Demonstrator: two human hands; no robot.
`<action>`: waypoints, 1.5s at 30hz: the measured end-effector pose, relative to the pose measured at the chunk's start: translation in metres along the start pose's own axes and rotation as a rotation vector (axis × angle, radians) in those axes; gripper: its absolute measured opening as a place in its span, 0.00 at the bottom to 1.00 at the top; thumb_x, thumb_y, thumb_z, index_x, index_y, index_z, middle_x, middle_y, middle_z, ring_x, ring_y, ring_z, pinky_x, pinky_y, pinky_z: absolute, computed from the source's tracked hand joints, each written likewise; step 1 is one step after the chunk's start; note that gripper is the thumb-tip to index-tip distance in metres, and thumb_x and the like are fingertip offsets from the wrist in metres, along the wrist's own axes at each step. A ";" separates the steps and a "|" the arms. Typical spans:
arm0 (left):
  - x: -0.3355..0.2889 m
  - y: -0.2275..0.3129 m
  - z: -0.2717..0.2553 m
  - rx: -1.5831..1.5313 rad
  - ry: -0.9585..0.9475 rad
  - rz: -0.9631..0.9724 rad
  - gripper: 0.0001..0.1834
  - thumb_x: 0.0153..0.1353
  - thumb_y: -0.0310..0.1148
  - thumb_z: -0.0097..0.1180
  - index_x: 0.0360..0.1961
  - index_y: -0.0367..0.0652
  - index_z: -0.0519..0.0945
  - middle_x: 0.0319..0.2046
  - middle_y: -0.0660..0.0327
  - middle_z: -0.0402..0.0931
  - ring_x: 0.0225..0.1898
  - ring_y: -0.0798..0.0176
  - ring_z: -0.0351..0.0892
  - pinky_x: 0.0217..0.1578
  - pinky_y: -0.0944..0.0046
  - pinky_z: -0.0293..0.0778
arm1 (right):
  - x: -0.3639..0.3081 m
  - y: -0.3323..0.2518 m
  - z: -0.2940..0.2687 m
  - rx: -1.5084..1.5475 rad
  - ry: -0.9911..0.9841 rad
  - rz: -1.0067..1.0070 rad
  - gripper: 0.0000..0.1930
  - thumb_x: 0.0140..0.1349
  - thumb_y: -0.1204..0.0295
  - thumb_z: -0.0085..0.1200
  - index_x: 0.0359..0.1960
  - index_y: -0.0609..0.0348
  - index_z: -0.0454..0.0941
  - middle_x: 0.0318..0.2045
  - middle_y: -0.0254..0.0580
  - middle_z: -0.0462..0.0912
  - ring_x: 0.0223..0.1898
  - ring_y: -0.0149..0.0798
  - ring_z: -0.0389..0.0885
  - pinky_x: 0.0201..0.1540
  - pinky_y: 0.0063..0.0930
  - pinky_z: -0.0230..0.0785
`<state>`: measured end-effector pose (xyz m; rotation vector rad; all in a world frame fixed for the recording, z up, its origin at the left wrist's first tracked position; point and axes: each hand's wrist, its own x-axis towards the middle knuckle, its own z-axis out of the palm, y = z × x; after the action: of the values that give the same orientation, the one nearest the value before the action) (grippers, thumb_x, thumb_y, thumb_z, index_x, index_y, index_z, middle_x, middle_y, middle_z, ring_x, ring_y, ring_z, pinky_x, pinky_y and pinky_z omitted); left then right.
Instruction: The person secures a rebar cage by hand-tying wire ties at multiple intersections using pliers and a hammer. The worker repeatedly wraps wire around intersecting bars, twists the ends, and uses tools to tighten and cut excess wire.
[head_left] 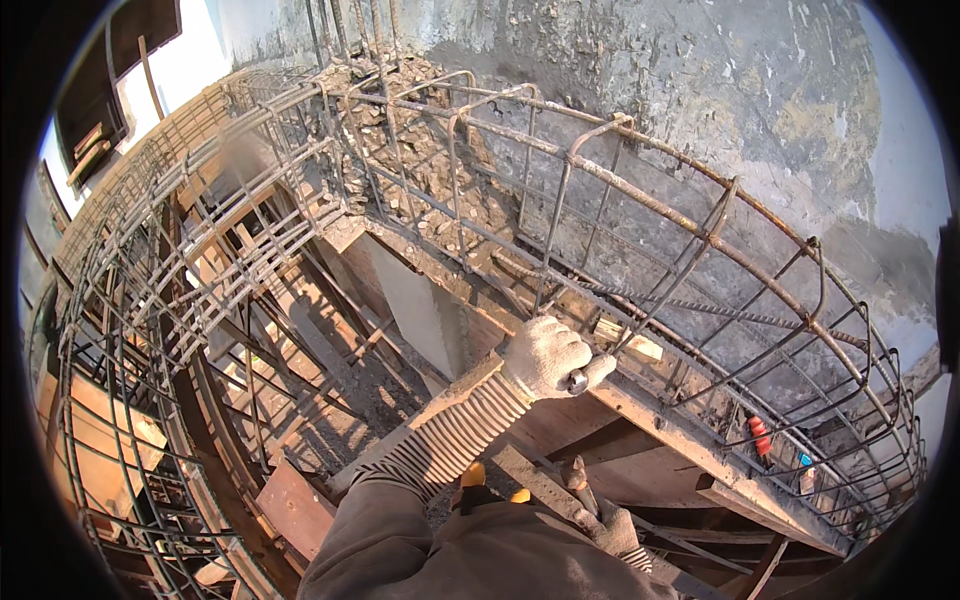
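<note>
My left hand, in a pale knitted glove, is closed in a fist beside the rebar cage. A short dark metal end sticks out between its thumb and fingers; the rest is hidden. Below the fist runs the wooden formwork edge along the cage's bottom. Lower down, close to my body, my right hand, also gloved, is wrapped round a hammer-like tool with a dark, blunt upper end. Its lower part is out of sight.
A grey, patchy plaster wall rises behind the cage. Curved rebar sweeps round on the left above boards and struts. Broken rubble sits at the cage's corner. A red-handled tool and a blue-topped item lie within the cage at right.
</note>
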<state>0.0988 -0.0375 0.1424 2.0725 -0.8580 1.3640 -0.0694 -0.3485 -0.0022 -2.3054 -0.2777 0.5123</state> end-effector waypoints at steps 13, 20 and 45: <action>0.021 -0.048 -0.009 0.063 0.042 -0.303 0.24 0.59 0.38 0.68 0.13 0.48 0.68 0.13 0.57 0.68 0.18 0.49 0.74 0.23 0.53 0.69 | 0.016 -0.131 -0.053 0.456 0.354 -0.413 0.28 0.71 0.44 0.53 0.31 0.62 0.73 0.18 0.35 0.73 0.16 0.31 0.71 0.19 0.26 0.61; 0.037 -0.065 -0.009 0.039 0.159 -0.356 0.22 0.59 0.35 0.70 0.15 0.46 0.69 0.12 0.58 0.66 0.15 0.52 0.71 0.19 0.56 0.67 | 0.057 -0.224 -0.094 1.068 0.358 -1.221 0.30 0.65 0.38 0.59 0.32 0.56 0.70 0.17 0.31 0.71 0.15 0.28 0.69 0.16 0.27 0.61; 0.013 -0.083 -0.002 -0.031 0.023 -0.244 0.14 0.49 0.36 0.72 0.22 0.47 0.76 0.20 0.59 0.76 0.25 0.51 0.78 0.28 0.55 0.72 | 0.118 -0.209 -0.007 0.726 0.282 -0.411 0.32 0.69 0.38 0.53 0.25 0.58 0.74 0.12 0.31 0.68 0.13 0.29 0.65 0.16 0.23 0.55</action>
<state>0.1628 0.0163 0.1494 2.0561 -0.5893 1.2330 0.0300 -0.1658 0.1183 -1.5293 -0.3462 0.0492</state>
